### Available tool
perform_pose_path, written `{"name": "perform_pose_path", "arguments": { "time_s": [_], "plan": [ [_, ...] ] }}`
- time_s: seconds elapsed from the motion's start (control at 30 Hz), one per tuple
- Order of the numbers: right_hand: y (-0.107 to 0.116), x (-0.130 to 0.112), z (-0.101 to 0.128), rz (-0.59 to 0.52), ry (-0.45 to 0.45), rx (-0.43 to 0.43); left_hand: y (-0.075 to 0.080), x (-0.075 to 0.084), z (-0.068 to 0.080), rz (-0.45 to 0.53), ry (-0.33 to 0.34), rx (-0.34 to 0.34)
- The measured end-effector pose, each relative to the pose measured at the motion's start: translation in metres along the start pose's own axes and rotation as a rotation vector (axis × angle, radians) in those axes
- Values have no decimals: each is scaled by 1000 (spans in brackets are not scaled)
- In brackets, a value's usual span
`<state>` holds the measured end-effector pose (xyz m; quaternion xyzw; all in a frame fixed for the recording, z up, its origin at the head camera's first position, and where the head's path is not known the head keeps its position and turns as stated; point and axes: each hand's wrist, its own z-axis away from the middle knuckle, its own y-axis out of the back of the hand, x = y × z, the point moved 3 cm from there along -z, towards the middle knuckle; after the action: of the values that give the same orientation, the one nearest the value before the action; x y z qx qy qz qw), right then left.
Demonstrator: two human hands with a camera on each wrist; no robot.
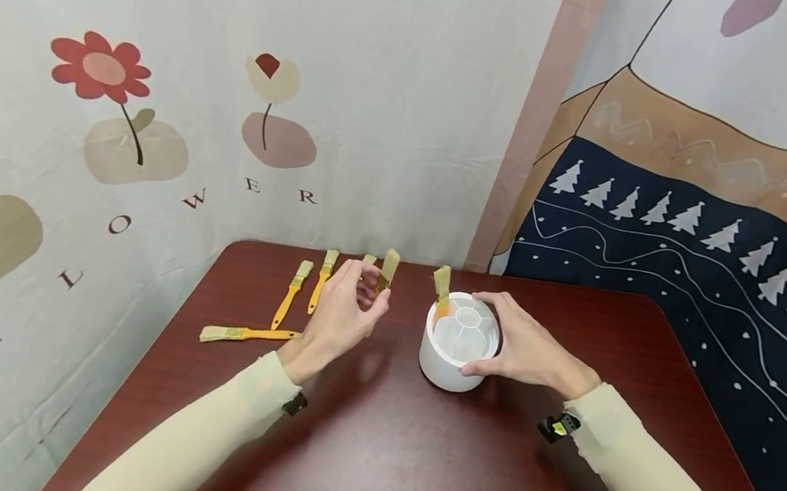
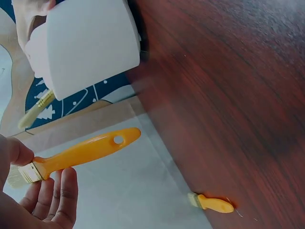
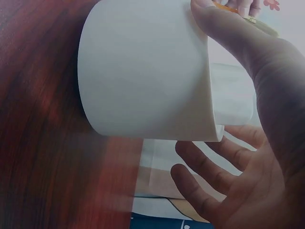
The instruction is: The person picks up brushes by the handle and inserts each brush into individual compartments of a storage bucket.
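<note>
Brush (image 2: 81, 155) with a yellow handle is pinched upright in the left hand (image 1: 338, 316), just left of the white holder (image 1: 458, 342), which is gripped on the desk (image 1: 413, 458) by the right hand (image 1: 527, 350).

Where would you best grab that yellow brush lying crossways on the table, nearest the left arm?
Probably by its handle. The yellow brush lies flat on the table, bristles pointing left and its long, slim handle pointing right, toward the left hand. Coming down from above and pinching the handle's two long sides looks easiest.
</note>
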<state>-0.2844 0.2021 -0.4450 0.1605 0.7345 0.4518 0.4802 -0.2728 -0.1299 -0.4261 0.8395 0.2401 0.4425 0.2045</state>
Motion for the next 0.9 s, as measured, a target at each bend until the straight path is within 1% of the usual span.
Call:
{"name": "perform_pose_path", "arguments": {
  "time_s": [0.3,0.47,0.6,0.77,0.9],
  "plan": [
    [-3,-4,3,44,-24,51,-5,11,1,41,-54,12],
    [-4,-7,4,60,-43,65,-7,16,3,55,-65,24],
    [-5,-9,4,81,-62,77,-7,21,3,77,-76,42],
    [-7,-10,5,98,-84,93,-7,27,4,89,-110,69],
    [-8,-12,6,105,-92,101,-8,32,5,104,-133,75]
  ]
}}
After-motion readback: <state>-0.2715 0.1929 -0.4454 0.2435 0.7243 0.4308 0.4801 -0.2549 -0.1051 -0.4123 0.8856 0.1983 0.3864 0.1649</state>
